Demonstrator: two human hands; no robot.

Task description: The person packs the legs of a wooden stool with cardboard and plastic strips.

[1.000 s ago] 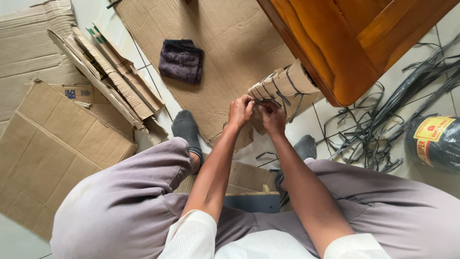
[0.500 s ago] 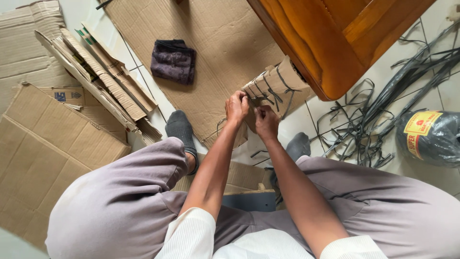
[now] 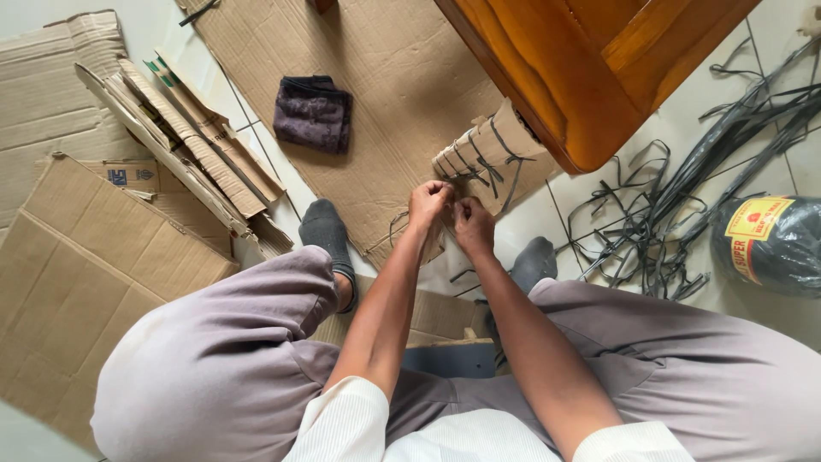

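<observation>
A roll of cardboard (image 3: pixel 505 145) wrapped in dark plastic string (image 3: pixel 479 162) lies on the floor against a wooden furniture corner (image 3: pixel 590 94). My left hand (image 3: pixel 428 204) and my right hand (image 3: pixel 473 224) are close together at the roll's near end. Both pinch the dark string with closed fingers. A loose loop of the string hangs below my left hand. My forearms reach out between my knees, which are in grey trousers.
Flattened cardboard sheets (image 3: pixel 77 257) and folded boxes (image 3: pixel 188 145) lie at the left. A dark folded cloth (image 3: pixel 313 113) rests on a large cardboard sheet. A tangle of dark string (image 3: pixel 667 222) and a black spool (image 3: pixel 770 244) are at the right.
Both hands have drawn back a little toward me from the roll's end, still pinching the string. The view has shifted slightly.
</observation>
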